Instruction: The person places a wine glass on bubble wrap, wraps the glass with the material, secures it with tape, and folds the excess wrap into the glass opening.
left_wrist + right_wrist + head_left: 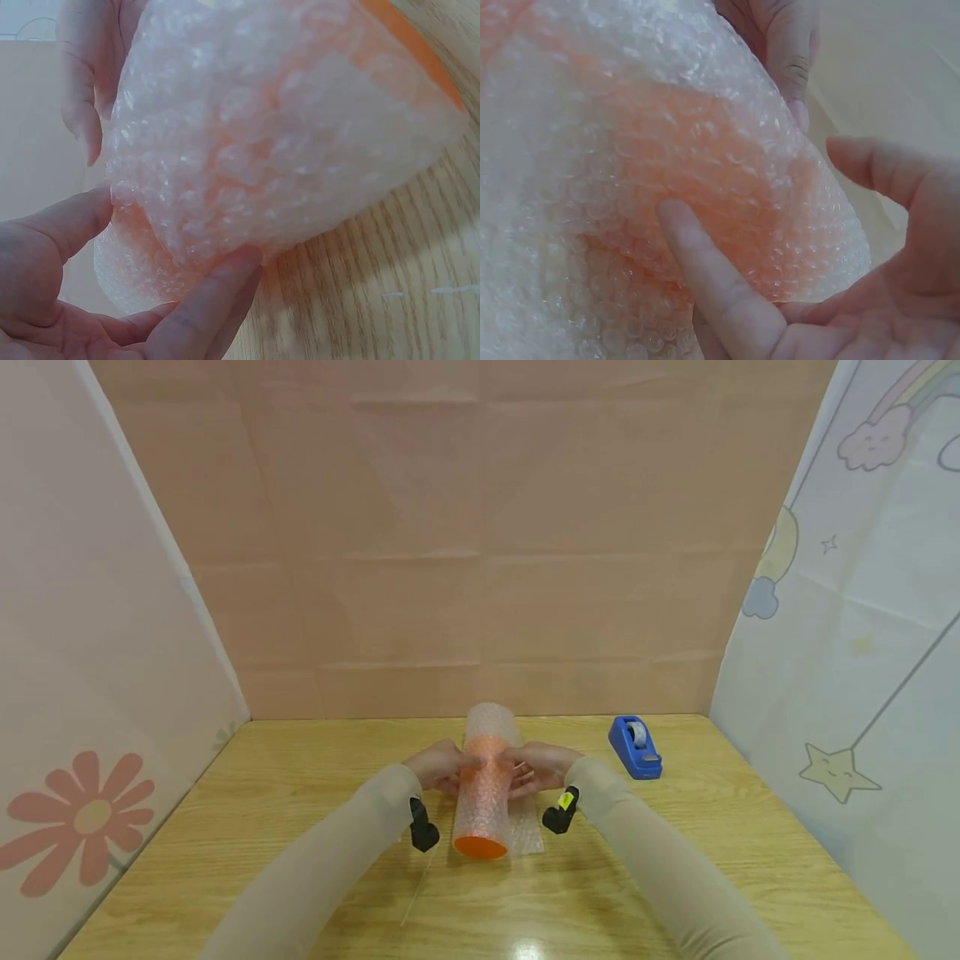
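An orange cylinder wrapped in clear bubble wrap lies lengthwise on the table, its orange end facing me. A loose flap of bubble wrap spreads flat to its right. From the left side, my left hand grips the wrapped cylinder; in the left wrist view its thumb and fingers press the bubbly surface. On the opposite side is my right hand. The right wrist view shows its index finger stretched against the wrap, with the thumb held slightly off it. The cylinder's underside is hidden.
A blue tape dispenser with a roll of tape stands at the back right of the wooden table. A thin pale strip lies in front of the cylinder. Fabric walls enclose the back and both sides.
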`<state>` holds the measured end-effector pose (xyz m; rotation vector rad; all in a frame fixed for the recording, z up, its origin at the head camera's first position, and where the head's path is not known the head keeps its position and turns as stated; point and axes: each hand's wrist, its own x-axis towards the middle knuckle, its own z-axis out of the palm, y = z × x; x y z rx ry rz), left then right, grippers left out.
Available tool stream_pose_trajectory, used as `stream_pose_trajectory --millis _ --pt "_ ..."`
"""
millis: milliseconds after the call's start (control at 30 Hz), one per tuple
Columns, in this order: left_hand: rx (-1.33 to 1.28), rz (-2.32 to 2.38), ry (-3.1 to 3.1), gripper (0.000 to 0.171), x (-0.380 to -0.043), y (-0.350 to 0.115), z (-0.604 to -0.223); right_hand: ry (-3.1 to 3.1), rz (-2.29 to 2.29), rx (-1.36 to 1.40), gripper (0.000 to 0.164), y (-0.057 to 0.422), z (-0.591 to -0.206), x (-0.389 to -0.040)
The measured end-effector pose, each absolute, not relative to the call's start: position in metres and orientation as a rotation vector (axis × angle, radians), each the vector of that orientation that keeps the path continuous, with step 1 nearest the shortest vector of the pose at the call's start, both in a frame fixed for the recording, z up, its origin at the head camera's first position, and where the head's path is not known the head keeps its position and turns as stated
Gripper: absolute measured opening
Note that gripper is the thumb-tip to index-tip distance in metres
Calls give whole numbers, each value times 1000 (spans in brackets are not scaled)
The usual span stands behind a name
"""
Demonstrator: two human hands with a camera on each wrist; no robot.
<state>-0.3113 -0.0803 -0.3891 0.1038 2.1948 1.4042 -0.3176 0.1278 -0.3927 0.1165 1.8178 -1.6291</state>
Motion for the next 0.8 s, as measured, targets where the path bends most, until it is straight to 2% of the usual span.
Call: stream_pose_trajectory --millis 167,800 --pt "105 1419 2189 39 -313 -81 -389 1850 -1613 107 52 126 -390 -316" --pt "134 1385 2219 41 -309 -79 -389 1872 -1604 128 52 128 -394 -317"
